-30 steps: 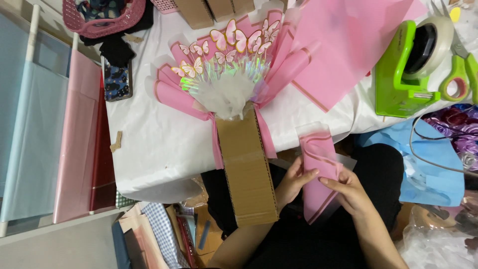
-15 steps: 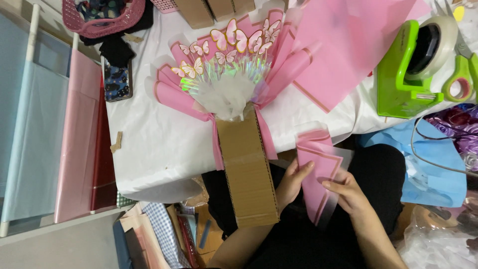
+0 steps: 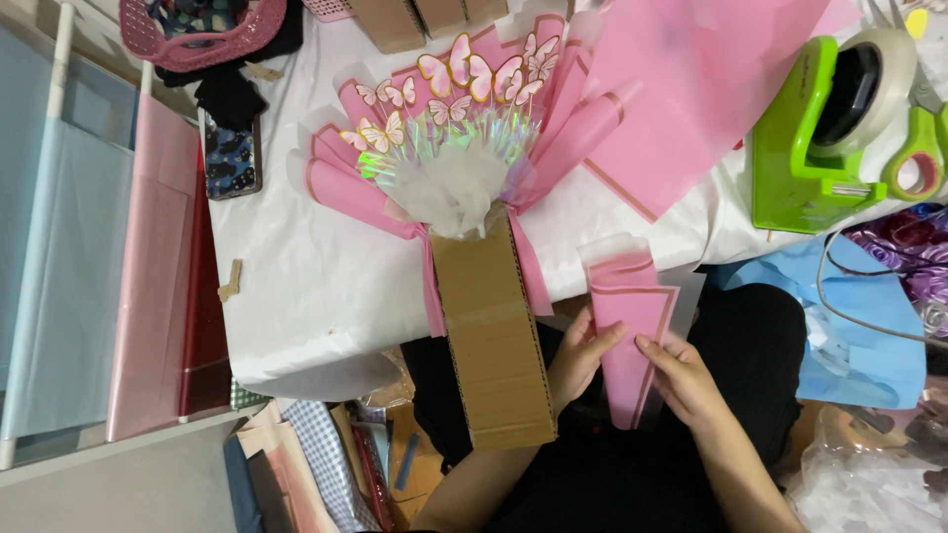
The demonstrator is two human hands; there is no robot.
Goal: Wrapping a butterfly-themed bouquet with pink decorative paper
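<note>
A folded pink wrapping sheet (image 3: 629, 326) with a gold border sits between both hands, over my lap at the table's front edge. My left hand (image 3: 581, 357) grips its left side, and my right hand (image 3: 683, 380) pinches its right edge. To the left, a fan-shaped bouquet (image 3: 449, 148) of pink paper and paper butterflies lies on the white table (image 3: 316, 286). Its long cardboard handle (image 3: 491, 326) hangs over the edge beside my left hand.
A green tape dispenser (image 3: 810, 138) and green scissors (image 3: 920, 148) stand at the right. A large pink sheet (image 3: 691, 89) lies behind the bouquet. A phone (image 3: 233, 158) and pink basket (image 3: 197, 30) are at the far left. Paper rolls (image 3: 148, 266) hang at the left; blue paper (image 3: 869, 316) is at the right.
Both hands have shifted slightly on the pink sheet, folding it narrower and squaring it up. The bouquet has not moved.
</note>
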